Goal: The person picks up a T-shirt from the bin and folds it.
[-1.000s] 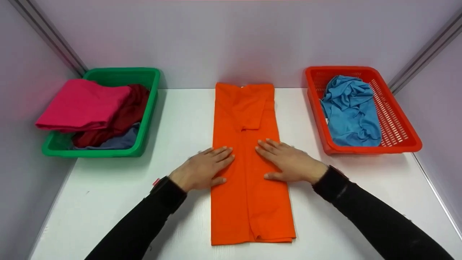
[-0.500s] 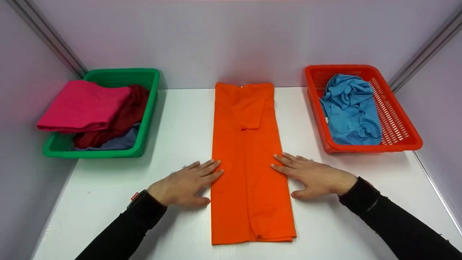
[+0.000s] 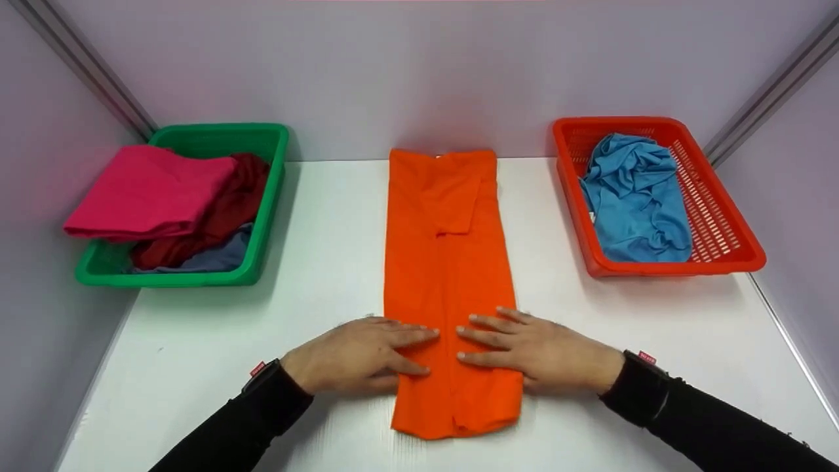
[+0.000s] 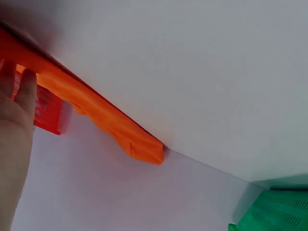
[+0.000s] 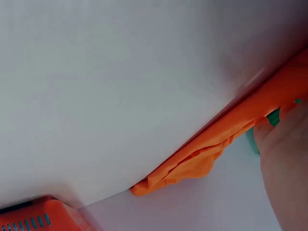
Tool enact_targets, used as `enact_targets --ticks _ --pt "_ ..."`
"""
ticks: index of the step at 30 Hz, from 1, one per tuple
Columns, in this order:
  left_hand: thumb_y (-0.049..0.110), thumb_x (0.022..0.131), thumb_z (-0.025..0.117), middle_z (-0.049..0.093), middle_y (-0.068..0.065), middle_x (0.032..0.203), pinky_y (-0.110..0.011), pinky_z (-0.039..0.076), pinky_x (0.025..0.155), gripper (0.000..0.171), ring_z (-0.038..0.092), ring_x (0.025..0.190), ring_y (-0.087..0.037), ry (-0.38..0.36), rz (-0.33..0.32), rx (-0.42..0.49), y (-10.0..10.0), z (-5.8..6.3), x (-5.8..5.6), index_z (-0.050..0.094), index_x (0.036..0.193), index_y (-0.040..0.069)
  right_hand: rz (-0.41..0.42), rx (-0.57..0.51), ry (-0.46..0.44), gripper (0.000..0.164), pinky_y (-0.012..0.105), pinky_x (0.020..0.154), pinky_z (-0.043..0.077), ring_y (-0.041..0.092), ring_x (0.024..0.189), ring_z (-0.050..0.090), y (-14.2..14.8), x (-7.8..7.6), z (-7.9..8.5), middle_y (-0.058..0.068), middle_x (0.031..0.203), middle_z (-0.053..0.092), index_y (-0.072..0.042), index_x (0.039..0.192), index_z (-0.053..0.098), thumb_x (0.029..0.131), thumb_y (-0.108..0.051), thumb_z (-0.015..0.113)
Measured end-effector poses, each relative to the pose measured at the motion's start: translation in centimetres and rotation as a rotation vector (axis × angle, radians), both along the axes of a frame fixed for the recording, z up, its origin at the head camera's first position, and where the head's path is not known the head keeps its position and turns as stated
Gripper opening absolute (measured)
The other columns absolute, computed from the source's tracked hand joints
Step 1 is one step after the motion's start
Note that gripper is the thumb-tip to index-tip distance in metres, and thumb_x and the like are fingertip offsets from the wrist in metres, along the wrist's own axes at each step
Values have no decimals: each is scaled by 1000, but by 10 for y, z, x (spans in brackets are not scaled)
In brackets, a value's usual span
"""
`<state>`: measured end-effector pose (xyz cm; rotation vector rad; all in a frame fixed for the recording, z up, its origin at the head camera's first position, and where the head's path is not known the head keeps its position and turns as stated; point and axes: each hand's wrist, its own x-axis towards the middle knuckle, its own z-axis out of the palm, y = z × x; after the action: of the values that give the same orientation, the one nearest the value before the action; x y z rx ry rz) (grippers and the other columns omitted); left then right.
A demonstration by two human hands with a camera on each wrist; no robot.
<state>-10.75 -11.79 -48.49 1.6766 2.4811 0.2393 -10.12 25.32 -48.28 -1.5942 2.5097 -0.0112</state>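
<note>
A long, folded orange shirt [image 3: 446,269] lies lengthwise on the white table, one sleeve turned down over its far end. At its left edge, my left hand [image 3: 357,354] lays fingers over the cloth while the thumb goes under the side. My right hand [image 3: 547,354] holds the opposite edge the same way, its thumb mostly hidden beneath the fabric. Between the hands and the near hem the cloth is drawn in and slightly bowed. Both wrist views show the shirt [image 4: 113,120] low along the tabletop, with fingers [image 5: 264,130] at its upper side.
At the back left stands a green basket [image 3: 262,229] holding a folded pink cloth [image 3: 154,193], a dark red one [image 3: 229,203] and a grey-blue one [image 3: 216,255]. A red basket [image 3: 727,265] at the back right contains a crumpled blue garment [image 3: 639,210]. Pale walls [image 3: 419,78] enclose the table.
Both hands have slid from the shirt's middle toward its near end, passing outward, then in again over its edges. Thumbs have gone under the sides, and the near end has narrowed.
</note>
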Motion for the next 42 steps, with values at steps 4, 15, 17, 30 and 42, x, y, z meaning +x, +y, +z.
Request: enact_targets --ticks 4,15,17,30,42 --pt "23 106 63 52 8 163 -39 55 112 35 54 148 -9 -33 -22 79 2 9 -4 70 138 38 -34 7 -43 79 56 131 30 20 167 22 -2 -7 10 -13 179 17 -45 167 19 104 -30 66" --pt "5 104 64 80 10 120 -24 62 95 36 76 105 -5 -120 131 451 -3 43 -16 73 131 27 -242 -296 -108 59 42 108 59 11 134 67 -1 -23 53 -16 153 60 -47 159 42 108 -20 58" --pt "2 102 65 80 8 118 -25 62 95 33 76 107 -7 -109 136 519 -2 47 -17 75 126 23 -243 -390 -87 50 39 100 63 11 120 74 -2 -22 59 -14 143 69 -44 153 52 107 -26 62" --pt "15 103 69 58 8 68 -13 38 57 15 45 60 -2 -179 302 711 3 55 -21 75 89 18 -242 -766 -177 46 12 89 59 12 96 78 -1 -28 70 1 114 81 -17 135 67 94 0 76" --pt "39 105 65 63 7 87 -22 45 58 10 54 67 -12 -357 657 696 14 40 -70 67 110 31 -700 -734 -230 20 22 70 54 15 79 61 -14 -76 43 -2 93 68 -20 121 68 104 -29 69"
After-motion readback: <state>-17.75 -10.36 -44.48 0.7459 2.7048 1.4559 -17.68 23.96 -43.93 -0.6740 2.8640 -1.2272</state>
